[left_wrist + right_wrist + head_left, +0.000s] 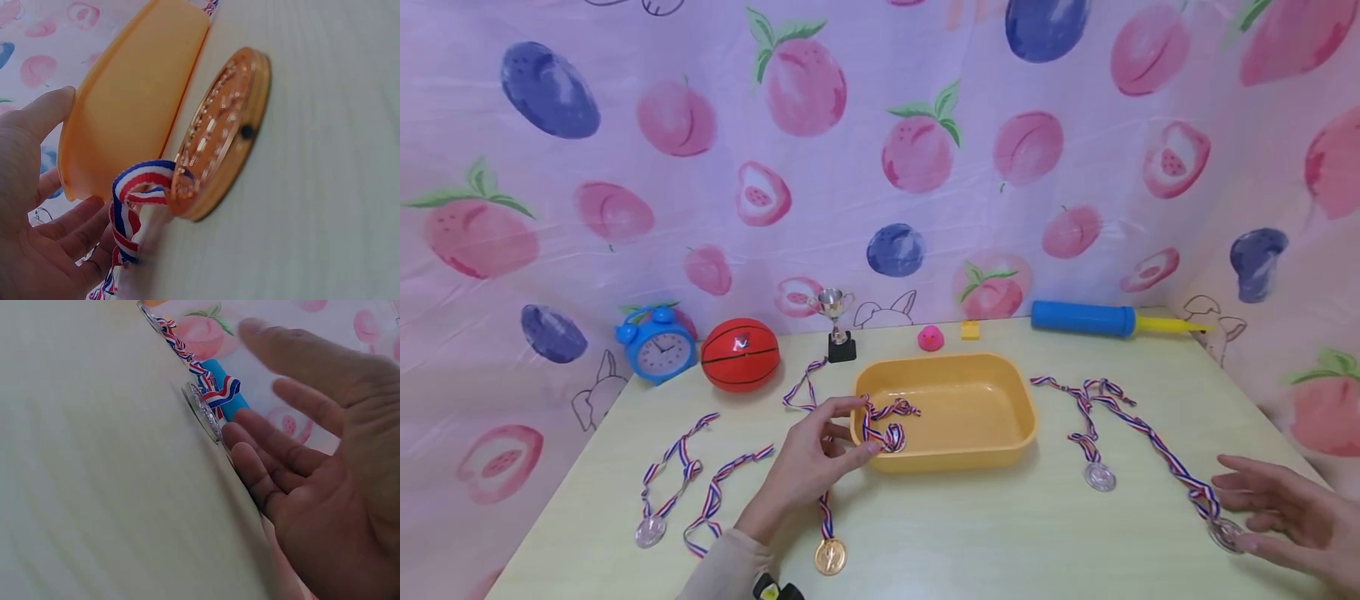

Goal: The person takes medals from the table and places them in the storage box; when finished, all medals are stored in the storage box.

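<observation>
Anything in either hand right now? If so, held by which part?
The left hand pinches the gold medal's ribbon at the tray's rim; the gold medal lies on the table. The right hand is open, fingertips at a silver medal, no grip.

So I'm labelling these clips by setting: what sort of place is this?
Probably a staged indoor tabletop: a fruit-print cloth walls off a pale table laid with medals, a tray and a toy basketball.

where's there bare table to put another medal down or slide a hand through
Bare table lies in front of the yellow tray, between the gold medal and the silver medal. Another patch lies between the tray and the blue pump. The left side is crowded with ribbons; so is the right, by the right hand.
</observation>
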`<state>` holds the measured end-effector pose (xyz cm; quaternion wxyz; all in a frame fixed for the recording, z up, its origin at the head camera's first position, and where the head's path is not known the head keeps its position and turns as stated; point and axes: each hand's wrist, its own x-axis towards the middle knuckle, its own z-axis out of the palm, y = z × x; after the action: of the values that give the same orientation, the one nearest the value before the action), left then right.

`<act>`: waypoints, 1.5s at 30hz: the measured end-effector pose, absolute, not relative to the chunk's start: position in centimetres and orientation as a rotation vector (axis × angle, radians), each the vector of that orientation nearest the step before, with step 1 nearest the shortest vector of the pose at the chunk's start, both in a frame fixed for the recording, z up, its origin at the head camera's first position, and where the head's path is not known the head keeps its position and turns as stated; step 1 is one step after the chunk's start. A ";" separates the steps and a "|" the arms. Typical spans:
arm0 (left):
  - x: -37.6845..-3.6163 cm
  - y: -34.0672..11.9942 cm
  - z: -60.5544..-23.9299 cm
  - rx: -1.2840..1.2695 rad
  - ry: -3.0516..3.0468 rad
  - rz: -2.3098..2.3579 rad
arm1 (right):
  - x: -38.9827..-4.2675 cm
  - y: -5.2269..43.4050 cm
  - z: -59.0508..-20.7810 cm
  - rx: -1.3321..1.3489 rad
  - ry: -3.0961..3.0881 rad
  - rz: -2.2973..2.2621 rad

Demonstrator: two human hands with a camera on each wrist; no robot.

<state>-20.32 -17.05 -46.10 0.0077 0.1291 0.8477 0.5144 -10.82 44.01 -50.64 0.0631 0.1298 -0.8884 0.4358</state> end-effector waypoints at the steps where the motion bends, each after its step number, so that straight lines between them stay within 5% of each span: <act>1: -20.3 -17.0 -46.1 0.403 2.648 1.609 | -10.7 43.9 -50.7 0.390 -2.704 1.307; 10: -20.4 -17.2 -46.4 0.398 2.614 1.645 | -10.9 43.6 -51.7 0.747 -2.553 1.222; 22: -20.3 -17.0 -46.4 0.386 2.599 1.641 | -10.7 42.7 -50.8 0.282 -2.804 1.040; 45: -20.4 -17.0 -46.5 0.366 2.616 1.633 | -11.9 42.0 -49.2 0.396 -2.936 0.958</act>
<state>-20.41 -16.95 -46.51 0.0181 0.1177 0.8422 0.5258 -11.89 42.03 -49.22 0.0138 0.1273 -0.9429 0.3076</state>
